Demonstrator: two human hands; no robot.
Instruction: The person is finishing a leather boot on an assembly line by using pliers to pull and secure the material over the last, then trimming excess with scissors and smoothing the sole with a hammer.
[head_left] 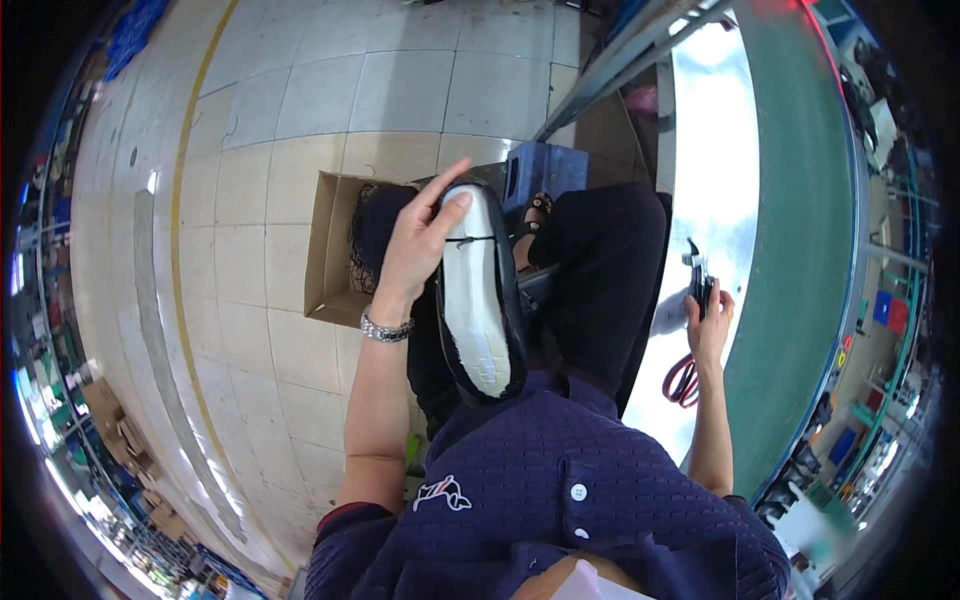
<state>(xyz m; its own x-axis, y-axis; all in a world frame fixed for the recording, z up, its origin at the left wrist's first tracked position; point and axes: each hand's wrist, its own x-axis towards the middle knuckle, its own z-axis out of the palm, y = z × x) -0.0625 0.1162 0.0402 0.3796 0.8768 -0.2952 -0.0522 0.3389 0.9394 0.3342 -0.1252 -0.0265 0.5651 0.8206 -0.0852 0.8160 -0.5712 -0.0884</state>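
Note:
My left hand point(415, 240) is closed round the toe end of a black shoe upper point(513, 330) on a last. Its sole side faces up, showing a long white insole point(472, 300). A thin black string crosses the insole near the toe. The heel end lies against my lap and shirt. Out to the right, my right hand point(712, 325) has its fingers round a dark pair of pliers point(700, 275) on the shiny metal bench point(715, 130). The metal head of the pliers points away from me.
Beside my right wrist lie red-and-black loops point(682, 382). A green belt surface point(800, 250) runs along the bench. Left of my legs stands an open cardboard box point(325, 260) holding dark strings. A blue plastic crate point(550, 170) sits ahead on the tiled floor, near a metal post point(620, 75).

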